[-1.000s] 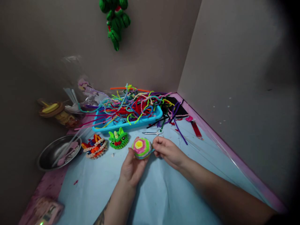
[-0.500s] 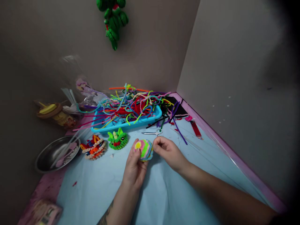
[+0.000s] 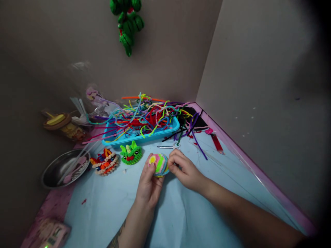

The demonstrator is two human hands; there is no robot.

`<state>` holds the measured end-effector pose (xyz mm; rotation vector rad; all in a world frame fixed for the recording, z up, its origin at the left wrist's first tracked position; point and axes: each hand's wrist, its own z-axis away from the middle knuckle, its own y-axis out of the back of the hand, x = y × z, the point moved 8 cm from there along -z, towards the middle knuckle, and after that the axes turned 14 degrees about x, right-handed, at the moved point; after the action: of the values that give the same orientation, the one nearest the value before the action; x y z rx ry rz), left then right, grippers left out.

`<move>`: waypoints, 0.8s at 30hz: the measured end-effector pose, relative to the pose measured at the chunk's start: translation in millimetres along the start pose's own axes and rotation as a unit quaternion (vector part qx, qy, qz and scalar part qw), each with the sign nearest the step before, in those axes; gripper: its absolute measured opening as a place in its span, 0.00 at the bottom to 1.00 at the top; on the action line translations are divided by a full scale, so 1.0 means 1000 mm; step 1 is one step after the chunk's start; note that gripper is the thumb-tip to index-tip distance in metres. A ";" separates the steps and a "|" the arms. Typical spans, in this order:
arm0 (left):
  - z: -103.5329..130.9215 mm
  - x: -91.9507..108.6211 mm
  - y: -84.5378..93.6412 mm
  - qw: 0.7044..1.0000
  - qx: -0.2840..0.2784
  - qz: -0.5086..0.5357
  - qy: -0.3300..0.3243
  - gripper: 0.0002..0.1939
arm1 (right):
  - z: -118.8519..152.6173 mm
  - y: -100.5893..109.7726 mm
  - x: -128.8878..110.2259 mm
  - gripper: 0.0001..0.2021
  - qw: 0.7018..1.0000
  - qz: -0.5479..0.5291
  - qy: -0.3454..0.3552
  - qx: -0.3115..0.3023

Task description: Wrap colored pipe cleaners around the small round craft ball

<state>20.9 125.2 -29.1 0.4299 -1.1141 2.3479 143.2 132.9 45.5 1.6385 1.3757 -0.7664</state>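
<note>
In my left hand (image 3: 148, 181) is a rounded pipe-cleaner piece (image 3: 159, 164) striped yellow, pink, green and blue, with the thumb pressed on its face. My right hand (image 3: 184, 168) is at the piece's right edge, thumb and forefinger pinched together against its blue rim. Whether those fingertips grip the rim or a thin strand there cannot be made out. Just beyond the hands lies a pair of scissors (image 3: 167, 147). To the left sit a green pipe-cleaner animal head (image 3: 131, 153) and an orange, cream and blue one (image 3: 105, 162).
A blue tray (image 3: 139, 140) overflows with tangled pipe cleaners (image 3: 144, 119) at the back. On the left stand a metal bowl (image 3: 55, 169) and a pink box (image 3: 53, 233). A red strip (image 3: 216, 143) lies by the right wall. Green ornaments (image 3: 128, 27) hang above.
My right hand has shifted slightly left and down, closer against the striped piece's edge. My left hand keeps its hold. The whole view has shifted a little.
</note>
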 end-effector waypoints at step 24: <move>0.001 0.000 -0.003 0.998 -0.033 -0.047 -0.035 0.27 | 0.017 -0.014 0.056 0.16 0.904 -0.246 -0.332 0.107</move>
<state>22.9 125.8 -26.9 0.5318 -1.1733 2.2233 142.2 144.2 -13.3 1.0037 1.2179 -1.6463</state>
